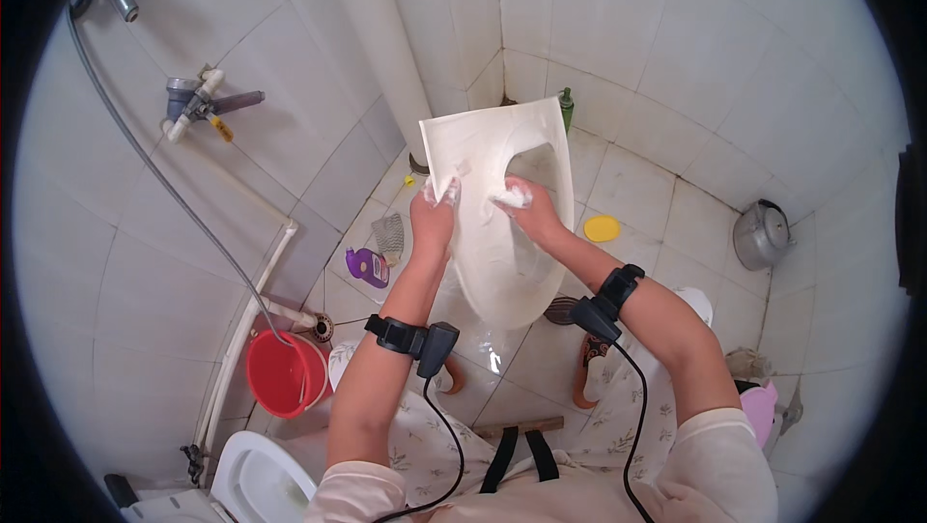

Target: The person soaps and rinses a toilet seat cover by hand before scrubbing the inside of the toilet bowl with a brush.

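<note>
A cream plastic panel [497, 262] with a straight far edge, a rounded near end and a large opening on its right is tilted up before me, above the tiled floor. My left hand [435, 212] is closed on its left edge, with white foam on the fingers. Soapy too, my right hand [531, 206] is closed at the inner rim of the opening; its fingertips are partly hidden by foam. The panel looks wet and smeared. Each forearm wears a black strap with a small box and a cable.
Left: a purple bottle [368, 268], a grey mesh cloth [388, 236], a red bucket [280, 376] and a white toilet bowl [253, 460]. Right: a yellow dish [601, 228], a metal kettle [762, 235] and a pink container [759, 412]. A green bottle [567, 108] stands behind the panel.
</note>
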The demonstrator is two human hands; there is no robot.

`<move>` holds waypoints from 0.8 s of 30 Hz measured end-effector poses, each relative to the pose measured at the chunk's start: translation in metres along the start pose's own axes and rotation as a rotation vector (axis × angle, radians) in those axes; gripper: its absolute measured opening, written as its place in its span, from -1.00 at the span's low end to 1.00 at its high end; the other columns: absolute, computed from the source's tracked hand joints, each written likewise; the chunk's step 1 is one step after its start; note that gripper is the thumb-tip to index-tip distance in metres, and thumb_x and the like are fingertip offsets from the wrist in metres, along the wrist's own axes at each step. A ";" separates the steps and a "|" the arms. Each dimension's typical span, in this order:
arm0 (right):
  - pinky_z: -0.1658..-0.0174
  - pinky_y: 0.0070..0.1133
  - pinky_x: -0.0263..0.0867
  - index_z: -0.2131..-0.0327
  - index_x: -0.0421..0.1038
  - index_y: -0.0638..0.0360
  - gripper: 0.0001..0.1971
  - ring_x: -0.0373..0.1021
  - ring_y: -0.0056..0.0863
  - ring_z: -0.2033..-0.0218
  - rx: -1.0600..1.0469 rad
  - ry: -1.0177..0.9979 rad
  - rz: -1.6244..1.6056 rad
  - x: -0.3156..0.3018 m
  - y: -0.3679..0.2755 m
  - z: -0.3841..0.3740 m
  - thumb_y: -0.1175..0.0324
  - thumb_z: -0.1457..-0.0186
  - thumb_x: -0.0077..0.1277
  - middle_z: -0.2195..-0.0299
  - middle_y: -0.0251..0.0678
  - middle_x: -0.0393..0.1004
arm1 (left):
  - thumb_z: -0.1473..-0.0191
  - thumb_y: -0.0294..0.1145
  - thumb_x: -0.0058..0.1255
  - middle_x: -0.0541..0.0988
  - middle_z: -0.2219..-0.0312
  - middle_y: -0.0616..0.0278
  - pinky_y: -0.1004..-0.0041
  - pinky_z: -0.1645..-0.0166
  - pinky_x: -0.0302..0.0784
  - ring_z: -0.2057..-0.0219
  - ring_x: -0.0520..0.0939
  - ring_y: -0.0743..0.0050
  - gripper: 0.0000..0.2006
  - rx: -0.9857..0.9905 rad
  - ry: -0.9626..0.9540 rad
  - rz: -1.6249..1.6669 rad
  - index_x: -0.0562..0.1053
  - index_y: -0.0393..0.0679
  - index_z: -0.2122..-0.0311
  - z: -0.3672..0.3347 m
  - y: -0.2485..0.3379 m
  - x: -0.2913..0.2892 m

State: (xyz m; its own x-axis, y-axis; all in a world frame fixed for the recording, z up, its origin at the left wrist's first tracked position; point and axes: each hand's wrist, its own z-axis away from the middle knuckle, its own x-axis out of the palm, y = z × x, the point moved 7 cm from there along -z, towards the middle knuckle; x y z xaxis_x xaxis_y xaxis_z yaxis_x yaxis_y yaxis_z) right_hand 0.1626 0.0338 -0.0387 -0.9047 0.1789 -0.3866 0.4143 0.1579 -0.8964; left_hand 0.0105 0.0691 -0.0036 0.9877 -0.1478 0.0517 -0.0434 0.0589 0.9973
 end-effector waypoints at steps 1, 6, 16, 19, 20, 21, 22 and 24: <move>0.29 -0.59 0.24 0.22 0.26 0.14 -0.70 0.29 -0.55 0.41 0.060 0.094 -0.134 -0.005 -0.004 0.002 0.38 0.07 0.03 0.43 -0.35 0.38 | 0.03 -0.44 -0.05 0.48 0.34 0.18 0.57 0.23 0.33 0.35 0.44 0.56 -0.71 0.014 0.000 -0.014 0.32 -0.31 0.16 0.003 0.003 0.001; 0.30 -0.62 0.24 0.28 0.31 0.34 -0.70 0.31 -0.56 0.36 0.435 0.360 -1.068 -0.030 0.009 -0.011 0.35 0.07 0.04 0.40 -0.29 0.39 | 0.07 -0.47 -0.01 0.49 0.43 0.24 0.54 0.29 0.35 0.41 0.45 0.58 -0.76 0.062 -0.187 0.019 0.37 -0.33 0.26 0.026 -0.011 0.031; 0.36 -0.63 0.27 0.14 0.23 0.27 -0.56 0.32 -0.58 0.40 0.420 0.169 -0.718 0.000 0.014 -0.001 0.32 0.11 0.09 0.35 -0.32 0.38 | 0.10 -0.54 -0.05 0.51 0.38 0.22 0.54 0.28 0.36 0.40 0.48 0.54 -0.76 0.022 0.034 0.181 0.37 -0.35 0.24 0.022 -0.003 0.006; 0.31 -0.59 0.26 0.19 0.24 0.29 -0.56 0.31 -0.54 0.31 0.555 0.261 -0.572 -0.007 0.022 0.006 0.32 0.15 0.12 0.30 -0.29 0.37 | 0.12 -0.51 -0.02 0.51 0.40 0.18 0.53 0.30 0.36 0.42 0.47 0.51 -0.74 0.012 0.002 0.089 0.37 -0.37 0.25 0.029 -0.008 0.009; 0.31 -0.59 0.26 0.19 0.24 0.29 -0.56 0.31 -0.54 0.31 0.557 0.261 -0.567 -0.010 0.028 0.004 0.32 0.15 0.12 0.30 -0.29 0.37 | 0.12 -0.51 -0.02 0.51 0.40 0.18 0.53 0.30 0.36 0.42 0.47 0.51 -0.74 0.009 0.002 0.093 0.37 -0.37 0.25 0.033 -0.011 0.009; 0.28 -0.56 0.26 0.17 0.23 0.30 -0.54 0.31 -0.51 0.30 0.519 0.297 -0.682 -0.019 0.032 -0.002 0.25 0.12 0.09 0.28 -0.27 0.36 | 0.15 -0.54 -0.03 0.51 0.40 0.10 0.48 0.30 0.37 0.42 0.49 0.41 -0.73 0.144 -0.061 -0.116 0.36 -0.38 0.26 0.038 -0.005 0.014; 0.26 -0.54 0.25 0.15 0.22 0.31 -0.52 0.30 -0.49 0.29 0.478 0.333 -0.796 -0.029 0.035 -0.006 0.19 0.09 0.05 0.27 -0.25 0.36 | 0.18 -0.57 -0.04 0.50 0.41 0.02 0.44 0.29 0.38 0.43 0.51 0.31 -0.72 0.280 -0.121 -0.325 0.36 -0.39 0.26 0.045 -0.001 0.022; 0.25 -0.51 0.25 0.12 0.20 0.30 -0.48 0.30 -0.48 0.27 0.554 0.346 -0.733 -0.044 0.038 -0.008 0.10 0.06 0.00 0.24 -0.24 0.35 | 0.22 -0.61 -0.07 0.48 0.39 -0.06 0.39 0.27 0.37 0.40 0.51 0.18 -0.70 0.367 -0.156 -0.470 0.36 -0.39 0.26 0.049 -0.006 0.022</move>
State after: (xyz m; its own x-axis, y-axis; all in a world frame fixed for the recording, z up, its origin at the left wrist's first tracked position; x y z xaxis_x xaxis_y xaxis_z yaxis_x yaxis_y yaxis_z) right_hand 0.2188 0.0400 -0.0534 -0.8036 0.5072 0.3116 -0.4234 -0.1190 -0.8981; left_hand 0.0249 0.0169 -0.0058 0.8812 -0.2200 -0.4184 0.3146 -0.3875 0.8665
